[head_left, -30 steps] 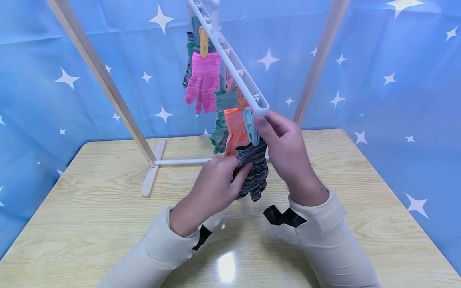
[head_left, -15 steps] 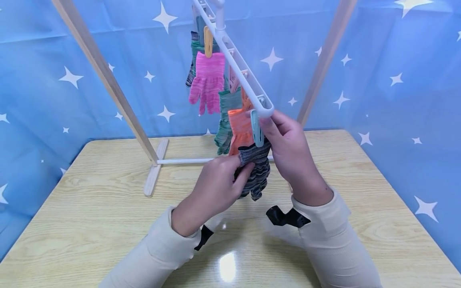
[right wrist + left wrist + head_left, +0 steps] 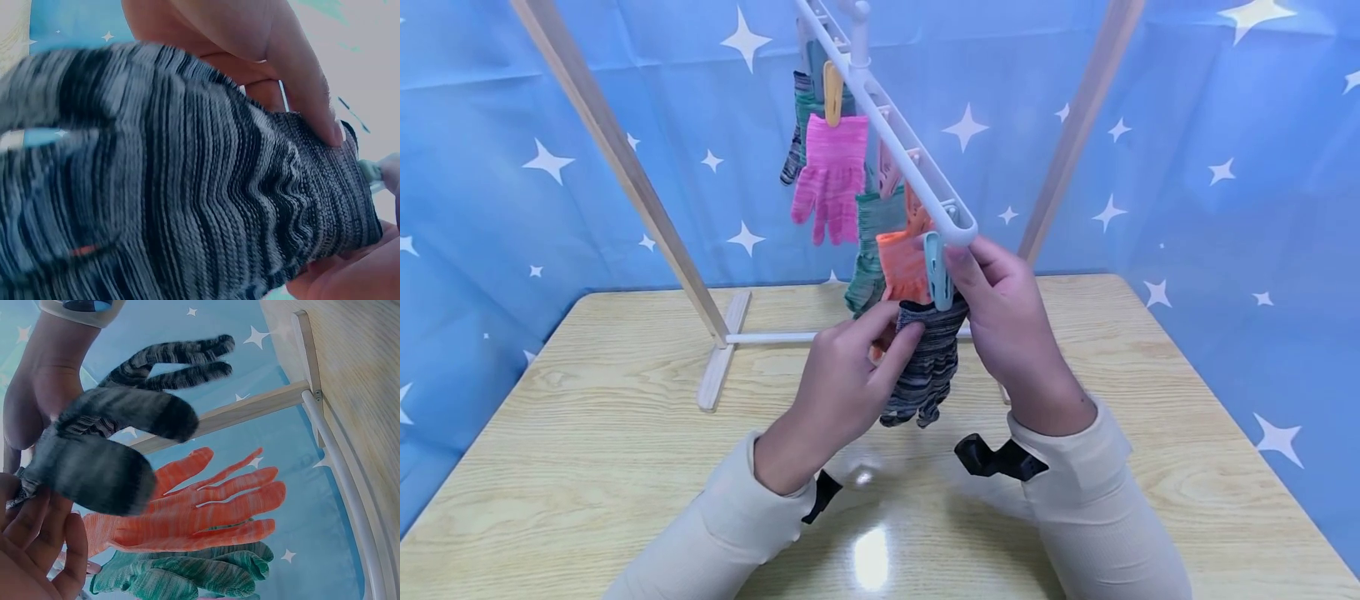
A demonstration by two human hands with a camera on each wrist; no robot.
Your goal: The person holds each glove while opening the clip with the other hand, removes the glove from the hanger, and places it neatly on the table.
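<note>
A wooden drying stand (image 3: 625, 167) was seen at the far left of the bench (image 3: 587, 467), its white clip rail (image 3: 895, 142) slanting toward the near side. From the rail a pink glove (image 3: 831, 175), a green glove (image 3: 868, 258) and an orange glove (image 3: 904, 267) were hung, the orange one also shown spread flat in the left wrist view (image 3: 200, 512). The left hand (image 3: 842, 383) was raised above the middle of the bench, and the cuff of a grey striped glove (image 3: 925, 358) was pinched between its thumb and fingertips (image 3: 904, 337); the same pinch was caught at the cuff's edge by the right wrist camera (image 3: 312, 106). The grey striped glove was held up just below the near end of the rail, its fingers hanging down clear of the bench and its cuff lying at the foot of a pale blue clothespin (image 3: 936, 271). That clothespin was gripped by the curled fingers of the right hand (image 3: 1007, 317), just to the right of the cuff and touching it. The glove was judged to be light, soft and limp knit, likely to fold and sag wherever unsupported and unlikely to slip; the ribbed cuff was judged the best place to be taken hold of, being the firmest edge and the part to be fed into the clip.
</note>
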